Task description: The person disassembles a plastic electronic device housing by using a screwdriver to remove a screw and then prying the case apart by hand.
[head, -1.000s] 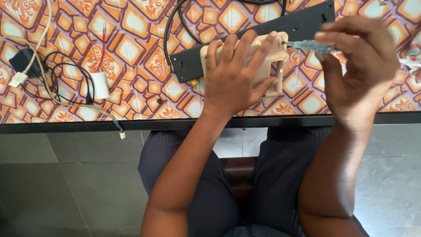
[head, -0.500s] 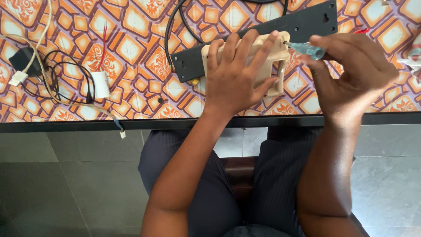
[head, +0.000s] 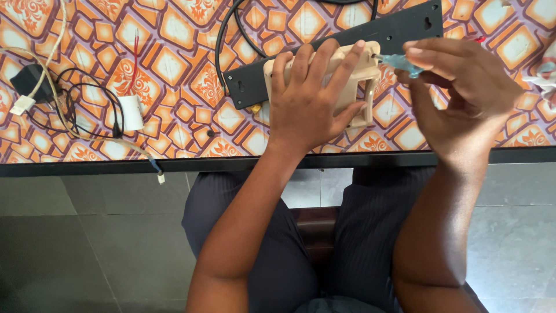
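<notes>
The left hand (head: 310, 104) lies flat on a beige box (head: 353, 81), fingers spread across its top and thumb hooked around its near right edge, pressing it onto the surface (head: 174, 69). The box sits under that palm, mostly hidden; only its left rim, far edge and right side show. It overlaps a black strip (head: 399, 26) that runs slantwise behind it, with a black cable (head: 223, 40) looping off the strip's left end.

The right hand (head: 463, 98) is just right of the box, its thumb and fingers pinched on the clear blue handle of a screwdriver (head: 399, 62). The tool lies almost level, its tip pointing left and meeting the box's upper right corner, close to the left index fingertip.

Well apart to the left lie a small white cylinder (head: 132, 112), tangled thin wires (head: 69, 116) and a black charger (head: 28, 81).
</notes>
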